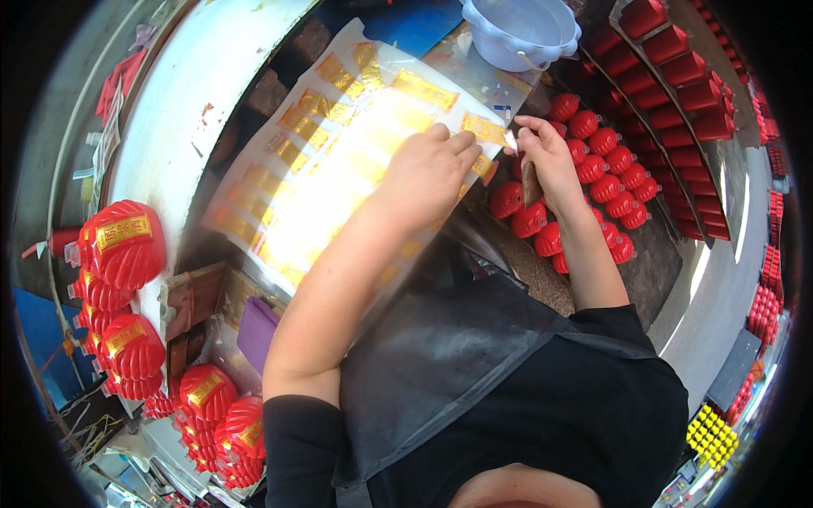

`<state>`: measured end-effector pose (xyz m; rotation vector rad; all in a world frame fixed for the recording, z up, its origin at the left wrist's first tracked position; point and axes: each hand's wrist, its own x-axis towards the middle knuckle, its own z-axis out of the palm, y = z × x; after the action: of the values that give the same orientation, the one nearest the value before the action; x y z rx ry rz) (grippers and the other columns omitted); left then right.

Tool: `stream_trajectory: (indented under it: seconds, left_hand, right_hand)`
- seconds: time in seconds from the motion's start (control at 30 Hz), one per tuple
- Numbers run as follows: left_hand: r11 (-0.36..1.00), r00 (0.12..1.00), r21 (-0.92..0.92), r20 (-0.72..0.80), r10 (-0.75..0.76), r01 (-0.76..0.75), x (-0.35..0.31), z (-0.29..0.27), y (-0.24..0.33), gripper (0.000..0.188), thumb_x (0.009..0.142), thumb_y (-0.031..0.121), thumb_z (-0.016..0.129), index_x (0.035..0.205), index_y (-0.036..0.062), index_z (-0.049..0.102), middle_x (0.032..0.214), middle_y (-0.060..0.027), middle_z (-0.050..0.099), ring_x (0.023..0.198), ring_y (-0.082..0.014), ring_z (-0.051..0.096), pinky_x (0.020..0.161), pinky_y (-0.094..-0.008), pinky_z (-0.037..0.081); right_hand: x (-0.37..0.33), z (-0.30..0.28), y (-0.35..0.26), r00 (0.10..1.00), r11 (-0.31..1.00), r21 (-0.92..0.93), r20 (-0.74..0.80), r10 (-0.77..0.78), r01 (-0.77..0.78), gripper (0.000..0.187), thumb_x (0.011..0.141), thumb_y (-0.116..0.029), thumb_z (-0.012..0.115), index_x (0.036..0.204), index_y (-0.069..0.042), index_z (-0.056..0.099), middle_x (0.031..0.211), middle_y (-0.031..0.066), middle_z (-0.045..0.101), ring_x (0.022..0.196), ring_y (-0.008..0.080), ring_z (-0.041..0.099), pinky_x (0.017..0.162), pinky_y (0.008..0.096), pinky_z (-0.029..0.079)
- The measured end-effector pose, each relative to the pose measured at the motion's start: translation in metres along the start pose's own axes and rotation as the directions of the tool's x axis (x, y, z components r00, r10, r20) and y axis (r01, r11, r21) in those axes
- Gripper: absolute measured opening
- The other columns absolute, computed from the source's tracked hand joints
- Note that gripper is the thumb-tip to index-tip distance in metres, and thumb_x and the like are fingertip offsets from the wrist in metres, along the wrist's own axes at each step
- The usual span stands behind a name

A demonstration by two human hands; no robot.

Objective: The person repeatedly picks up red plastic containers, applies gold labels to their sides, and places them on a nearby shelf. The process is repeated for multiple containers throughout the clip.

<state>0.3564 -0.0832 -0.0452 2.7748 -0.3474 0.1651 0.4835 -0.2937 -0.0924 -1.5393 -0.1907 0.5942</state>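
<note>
Label at the sheet's edge, right fingertips on its end

Label (483, 129): far right edge of the pale sheet (349, 42), its near end close to the left hand's fingertips. Right hand (549, 157): thumb and forefinger appear to pinch the label's whitish outer end; brown tool (532, 184) in the palm. Left hand (430, 173): fingers bent, bunched together, on the sheet. Red bottles (605, 188) just beyond the right hand; lavender basin (521, 38) above. Left forearm and glare hide part of the sheet. Label gold, narrow, reddish print.
</note>
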Motion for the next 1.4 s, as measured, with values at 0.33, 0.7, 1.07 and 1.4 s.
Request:
stream_trajectory:
  seconds: [0.33,0.7,1.07,1.4]
  left_hand:
    - [1.0,0.998,0.002,-0.066,0.01,-0.009,-0.001,0.003,-0.002,0.041,0.078,0.009,0.071,0.12,0.0079,0.069,0.119,-0.0048,0.068,0.099,-0.0289,0.064,0.087,-0.0402,0.055]
    - [1.0,0.997,-0.019,-0.072,-0.023,0.022,0.0,0.004,-0.003,0.046,0.079,0.011,0.072,0.124,0.008,0.066,0.12,-0.0077,0.069,0.103,-0.0296,0.064,0.092,-0.04,0.053]
    - [1.0,0.993,-0.007,-0.121,0.014,-0.015,0.001,0.005,-0.003,0.045,0.077,0.01,0.071,0.122,0.0066,0.066,0.112,-0.008,0.068,0.099,-0.0299,0.063,0.087,-0.0413,0.053]
    - [1.0,0.992,0.006,-0.127,0.018,-0.017,0.004,0.008,-0.004,0.042,0.078,0.01,0.069,0.119,0.0061,0.067,0.11,-0.0078,0.067,0.101,-0.0295,0.063,0.087,-0.0418,0.053]
  right_hand:
    - [-0.02,0.009,-0.002,0.72,0.234,-0.825,0.268,-0.64,0.514,0.029,0.085,-0.005,0.078,0.114,-0.007,0.073,0.101,0.0064,0.069,0.07,0.0177,0.063,0.064,0.0294,0.052]
    - [-0.007,0.005,0.007,0.971,0.973,-0.168,-0.149,-0.186,0.16,0.011,0.096,-0.014,0.073,0.094,-0.003,0.071,0.09,-0.0015,0.069,0.082,0.0072,0.062,0.075,0.024,0.049]
    - [0.02,0.009,0.005,0.996,0.928,-0.363,-0.026,0.084,-0.088,0.029,0.094,-0.029,0.079,0.087,-0.002,0.07,0.073,-0.0004,0.065,0.062,0.0042,0.055,0.057,0.0235,0.043]
    - [0.013,-0.005,0.0,0.994,0.989,-0.109,0.02,0.104,-0.102,0.025,0.096,-0.026,0.079,0.087,-0.004,0.07,0.071,-0.0018,0.065,0.053,0.0048,0.052,0.048,0.0231,0.039]
